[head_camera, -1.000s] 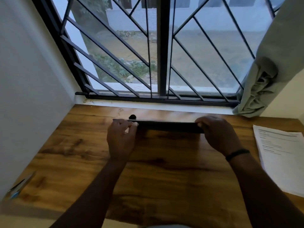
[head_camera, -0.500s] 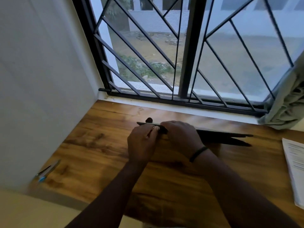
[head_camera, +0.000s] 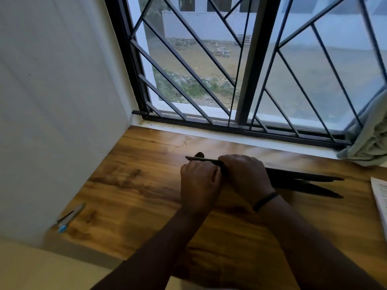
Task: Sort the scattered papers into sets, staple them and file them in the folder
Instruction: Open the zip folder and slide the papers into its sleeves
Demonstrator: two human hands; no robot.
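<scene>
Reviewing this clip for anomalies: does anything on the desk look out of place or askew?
The dark folder gapes at its right end while both hands grip its left end. The papers still lie outside it, at the desk's right edge.

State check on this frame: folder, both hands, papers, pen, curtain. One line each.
folder: dark, seen edge-on on the desk, its right end gaping apart, left end held together
left hand: curled round the folder's left end
right hand: over the folder beside the left hand, fingers curled on it
papers: printed, lying flat at the desk's right edge, untouched
pen: lying by the left wall, untouched
curtain: bunched at the window's right corner
</scene>
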